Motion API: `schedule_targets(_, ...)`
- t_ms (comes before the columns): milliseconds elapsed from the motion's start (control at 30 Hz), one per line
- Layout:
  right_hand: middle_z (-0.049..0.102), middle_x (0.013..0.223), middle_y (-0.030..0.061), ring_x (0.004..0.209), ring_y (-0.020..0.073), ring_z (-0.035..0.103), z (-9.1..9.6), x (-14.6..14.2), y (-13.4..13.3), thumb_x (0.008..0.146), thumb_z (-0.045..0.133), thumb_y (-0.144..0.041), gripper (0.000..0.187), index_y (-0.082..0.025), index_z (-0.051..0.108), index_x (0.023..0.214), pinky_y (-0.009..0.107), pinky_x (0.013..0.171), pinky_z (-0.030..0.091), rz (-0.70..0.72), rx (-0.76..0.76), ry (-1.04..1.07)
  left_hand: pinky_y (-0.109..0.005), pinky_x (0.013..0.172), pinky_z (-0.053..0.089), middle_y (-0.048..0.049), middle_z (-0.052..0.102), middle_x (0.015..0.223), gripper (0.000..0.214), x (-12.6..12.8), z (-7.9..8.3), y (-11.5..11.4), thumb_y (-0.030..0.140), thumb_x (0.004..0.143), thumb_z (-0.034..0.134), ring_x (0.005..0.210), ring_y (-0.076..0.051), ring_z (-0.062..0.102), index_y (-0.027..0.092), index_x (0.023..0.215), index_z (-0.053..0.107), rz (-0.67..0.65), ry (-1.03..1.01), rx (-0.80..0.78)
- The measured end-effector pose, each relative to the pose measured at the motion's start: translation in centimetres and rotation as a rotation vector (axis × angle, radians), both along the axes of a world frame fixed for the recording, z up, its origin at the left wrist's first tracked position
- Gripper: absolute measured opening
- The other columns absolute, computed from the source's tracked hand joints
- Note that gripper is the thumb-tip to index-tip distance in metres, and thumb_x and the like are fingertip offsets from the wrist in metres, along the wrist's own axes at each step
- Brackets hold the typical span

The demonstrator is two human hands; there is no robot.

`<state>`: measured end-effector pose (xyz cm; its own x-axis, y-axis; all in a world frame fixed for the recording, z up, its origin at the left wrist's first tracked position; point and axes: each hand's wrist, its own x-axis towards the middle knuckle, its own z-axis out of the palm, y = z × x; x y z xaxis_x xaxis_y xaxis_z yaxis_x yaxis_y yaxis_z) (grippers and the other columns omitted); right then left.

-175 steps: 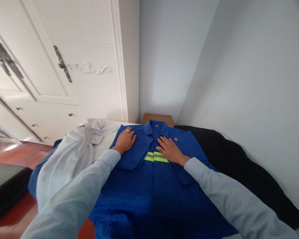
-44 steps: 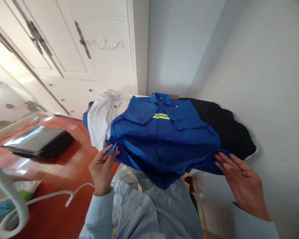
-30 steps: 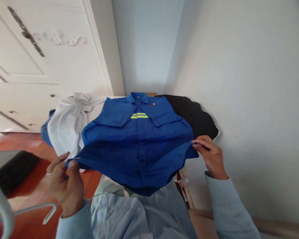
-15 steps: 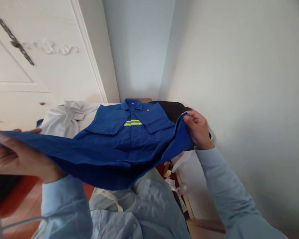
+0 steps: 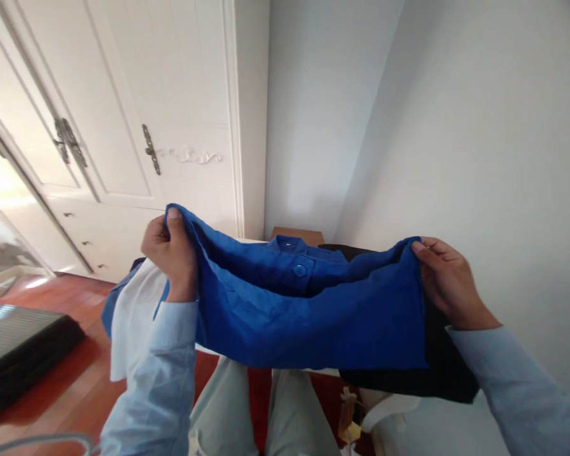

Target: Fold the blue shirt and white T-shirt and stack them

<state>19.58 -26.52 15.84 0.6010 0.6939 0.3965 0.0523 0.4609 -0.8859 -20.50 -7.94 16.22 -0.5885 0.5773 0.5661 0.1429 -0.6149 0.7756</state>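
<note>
A blue work jacket (image 5: 308, 332) is stretched between my two hands by its hem, its lower part lifted and sagging in the middle. A round button (image 5: 299, 270) shows on the inner fold. My left hand (image 5: 171, 253) pinches the left corner, thumb on top. On the other side, my right hand (image 5: 446, 275) grips the right corner between thumb and fingers. Beyond the raised cloth, the collar (image 5: 287, 244) lies at the far side; the jacket's chest and sleeves are mostly hidden.
A white cloth (image 5: 135, 316) hangs at the left, and a black cloth (image 5: 437, 367) lies under the right side. A white wardrobe (image 5: 190, 76) stands ahead left, beside a cardboard box (image 5: 297, 236). Grey walls close in at right. A black case (image 5: 28, 354) rests on the red floor.
Both hands have raised the jacket's hem, and the left hand has come up and inward. The lifted cloth now covers the chest and reflective stripe. My view has turned left.
</note>
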Motion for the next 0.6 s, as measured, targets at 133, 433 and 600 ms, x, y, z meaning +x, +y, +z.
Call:
schedule_targets(133,0.069,0.073,-0.0012,0.062,0.0107,0.061,1.8,1.5,4.3,0.061,0.091,-0.037,0.035,-0.019,0.07,0.082,0.023,0.06,0.051,0.006,0.042,-0.029,-0.026,0.062,0.037,0.0042,0.039,0.061,0.038,0.5,1.5,4.1,0.037,0.094,0.059,0.066,-0.011,0.043,0.018,0.064,0.049,0.098,0.082,0.114)
schedule_targets(433,0.065,0.065,-0.0034,0.057,0.0138,0.055,-0.9,9.0,18.8,0.068,0.079,-0.051,0.034,-0.022,0.065,0.081,0.026,0.055,0.049,-0.117,-0.089,-0.138,-0.026,0.05,0.027,0.0047,0.028,0.053,0.048,1.5,0.5,18.3,0.043,0.092,0.049,0.052,-0.011,0.034,0.022,0.054,0.031,-0.036,0.349,-0.166)
schedule_targets(600,0.065,0.062,0.0032,0.066,0.0218,0.063,-8.4,10.9,24.7,0.076,0.066,-0.043,0.023,-0.021,0.065,0.068,0.033,0.064,0.052,-0.281,-0.561,-0.387,-0.032,0.061,0.046,-0.0092,0.062,0.064,0.046,2.7,-6.0,24.4,0.057,0.086,0.047,0.077,-0.027,0.065,0.023,0.055,0.053,-0.18,0.684,-0.808)
